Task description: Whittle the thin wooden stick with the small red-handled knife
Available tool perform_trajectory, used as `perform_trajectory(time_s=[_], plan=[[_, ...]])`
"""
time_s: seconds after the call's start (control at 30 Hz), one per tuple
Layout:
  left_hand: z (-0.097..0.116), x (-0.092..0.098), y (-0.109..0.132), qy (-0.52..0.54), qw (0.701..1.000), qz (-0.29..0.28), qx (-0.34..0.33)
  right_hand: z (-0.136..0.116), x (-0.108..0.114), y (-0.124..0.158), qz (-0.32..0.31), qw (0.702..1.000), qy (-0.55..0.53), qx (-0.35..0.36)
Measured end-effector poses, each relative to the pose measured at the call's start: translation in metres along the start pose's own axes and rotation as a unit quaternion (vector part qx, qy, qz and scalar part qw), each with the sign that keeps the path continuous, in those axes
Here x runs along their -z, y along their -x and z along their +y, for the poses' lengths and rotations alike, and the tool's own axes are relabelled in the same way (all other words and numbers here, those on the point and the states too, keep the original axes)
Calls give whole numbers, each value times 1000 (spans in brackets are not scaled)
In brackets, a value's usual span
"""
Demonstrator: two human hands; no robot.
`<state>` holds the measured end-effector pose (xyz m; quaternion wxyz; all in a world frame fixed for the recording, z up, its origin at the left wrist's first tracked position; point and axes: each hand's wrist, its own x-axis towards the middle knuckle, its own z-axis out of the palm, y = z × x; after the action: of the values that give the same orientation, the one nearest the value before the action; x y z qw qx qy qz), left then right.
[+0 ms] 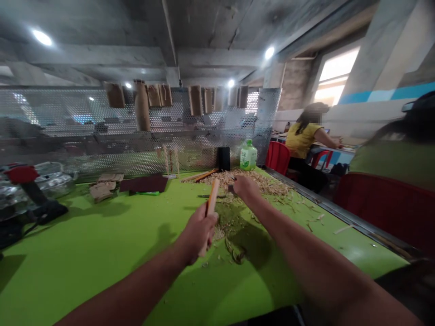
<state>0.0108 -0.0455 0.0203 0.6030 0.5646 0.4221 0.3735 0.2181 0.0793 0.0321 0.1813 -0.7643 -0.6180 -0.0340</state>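
Note:
My left hand (200,231) is closed around a pale wooden stick (213,198), held at a slant above the green table. Farther forward, my right hand (247,189) is curled shut over the near edge of a heap of wood shavings (268,182). A small dark piece shows by its fingertips, too blurred to name. A thin dark tool (208,196) lies on the tabletop just behind the stick. Loose curled shavings (235,253) are scattered below and to the right of my hands.
A green drink bottle (248,156) and a black box (224,158) stand behind the heap. Dark brown sheets (144,183) lie at back left, near a red-and-black power tool (30,190). A perforated metal screen (163,145) closes the back. People sit at right on red chairs (277,155).

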Motion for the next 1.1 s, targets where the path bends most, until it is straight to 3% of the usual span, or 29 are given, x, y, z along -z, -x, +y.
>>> perform_trajectory(time_s=[0.1,0.27,0.57,0.97,1.1], plan=[[2,12,-12,26,999,45,16,-16,-4,10,21,999,-19,47],[4,16,-18,21,998,60,15,-41,-6,38,1,988,-3,154],[5,10,-18,-12,997,82,2,-52,-4,55,4,976,51,211],[9,7,-10,-13,997,74,24,-47,-10,39,25,977,38,210],[9,-9,8,-49,998,17,25,-21,-3,21,-13,995,7,97]])
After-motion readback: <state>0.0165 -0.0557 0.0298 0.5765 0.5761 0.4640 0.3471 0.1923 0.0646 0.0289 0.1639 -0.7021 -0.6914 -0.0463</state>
